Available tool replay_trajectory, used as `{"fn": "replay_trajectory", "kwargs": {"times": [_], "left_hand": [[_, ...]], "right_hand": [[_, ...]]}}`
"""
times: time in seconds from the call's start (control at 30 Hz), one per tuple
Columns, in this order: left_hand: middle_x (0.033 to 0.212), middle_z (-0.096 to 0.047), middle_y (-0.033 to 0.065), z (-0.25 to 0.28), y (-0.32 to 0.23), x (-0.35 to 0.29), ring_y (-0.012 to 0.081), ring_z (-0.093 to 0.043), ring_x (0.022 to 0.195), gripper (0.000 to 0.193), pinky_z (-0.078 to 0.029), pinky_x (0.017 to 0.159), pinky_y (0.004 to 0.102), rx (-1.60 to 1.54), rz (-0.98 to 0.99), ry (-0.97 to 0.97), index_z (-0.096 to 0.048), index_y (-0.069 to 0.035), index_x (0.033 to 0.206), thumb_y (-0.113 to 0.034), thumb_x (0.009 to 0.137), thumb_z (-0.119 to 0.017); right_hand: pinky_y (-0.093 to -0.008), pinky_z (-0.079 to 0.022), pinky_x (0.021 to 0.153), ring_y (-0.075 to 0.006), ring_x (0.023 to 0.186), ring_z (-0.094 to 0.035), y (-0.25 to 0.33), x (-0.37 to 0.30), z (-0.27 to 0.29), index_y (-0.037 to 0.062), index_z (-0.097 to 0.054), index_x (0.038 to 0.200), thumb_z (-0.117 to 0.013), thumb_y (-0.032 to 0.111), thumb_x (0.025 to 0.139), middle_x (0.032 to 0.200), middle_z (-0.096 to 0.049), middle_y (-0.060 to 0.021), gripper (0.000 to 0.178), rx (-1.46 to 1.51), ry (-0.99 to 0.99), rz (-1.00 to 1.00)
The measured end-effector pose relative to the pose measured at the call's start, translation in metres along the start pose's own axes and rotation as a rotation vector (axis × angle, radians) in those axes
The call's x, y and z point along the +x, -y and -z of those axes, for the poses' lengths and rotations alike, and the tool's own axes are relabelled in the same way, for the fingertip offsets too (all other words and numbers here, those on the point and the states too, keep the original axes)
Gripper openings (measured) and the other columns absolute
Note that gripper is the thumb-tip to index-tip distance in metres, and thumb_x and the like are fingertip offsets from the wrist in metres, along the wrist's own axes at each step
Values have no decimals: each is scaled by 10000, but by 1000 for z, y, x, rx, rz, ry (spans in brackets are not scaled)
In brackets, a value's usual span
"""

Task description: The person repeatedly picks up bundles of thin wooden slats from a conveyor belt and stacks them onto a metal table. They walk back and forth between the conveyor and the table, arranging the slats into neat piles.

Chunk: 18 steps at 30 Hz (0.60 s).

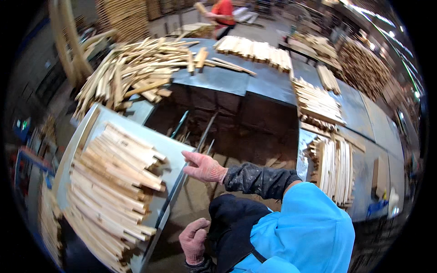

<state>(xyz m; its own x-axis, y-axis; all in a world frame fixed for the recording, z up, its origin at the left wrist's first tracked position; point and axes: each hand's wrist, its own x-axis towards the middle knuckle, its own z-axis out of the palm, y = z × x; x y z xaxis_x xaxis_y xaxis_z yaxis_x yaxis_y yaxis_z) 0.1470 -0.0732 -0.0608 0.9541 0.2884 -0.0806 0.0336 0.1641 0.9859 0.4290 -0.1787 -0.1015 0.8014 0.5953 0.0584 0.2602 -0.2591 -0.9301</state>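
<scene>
My right hand (203, 167), in a pink knit glove, reaches out beside the edge of a metal-topped table (170, 148). Its fingers are partly stretched and apart, with nothing seen between them. Lower down, my left hand (193, 241), gloved alike, hangs near my dark apron with its fingers curled in and nothing showing in them. On that table lies a broad layer of pale wooden strips (107, 182), side by side with uneven ends. The strips are a little apart from both hands.
A loose heap of wooden strips (132, 68) covers the far left. Stacked strips (255, 49) line the far bench, with more bundles (334, 168) on the right bench. A dark recess (255, 123) lies between the benches. A person in red (223, 12) stands beyond.
</scene>
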Motion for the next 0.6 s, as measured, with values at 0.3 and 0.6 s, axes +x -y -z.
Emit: {"fn": "replay_trajectory", "kwargs": {"times": [0.3,0.6], "left_hand": [[1123,-762,107,-90,43,130,133,-661,915,363,-532,832,275,98,299,342,-685,64,1296,-92,969,-675],[1165,-748,119,-285,84,291,150,-669,1003,370,-524,908,270,141,432,524,-661,69,1332,-104,1004,-661]], "right_hand": [[-399,-501,1099,-333,1300,-638,-144,-105,135,48,-476,1566,-679,422,983,1431,-652,-217,722,-38,-62,-533],[-402,-437,1173,-357,1413,-552,-248,-141,295,-24,-468,1556,-667,420,985,1529,-569,-238,750,153,-265,-767]]}}
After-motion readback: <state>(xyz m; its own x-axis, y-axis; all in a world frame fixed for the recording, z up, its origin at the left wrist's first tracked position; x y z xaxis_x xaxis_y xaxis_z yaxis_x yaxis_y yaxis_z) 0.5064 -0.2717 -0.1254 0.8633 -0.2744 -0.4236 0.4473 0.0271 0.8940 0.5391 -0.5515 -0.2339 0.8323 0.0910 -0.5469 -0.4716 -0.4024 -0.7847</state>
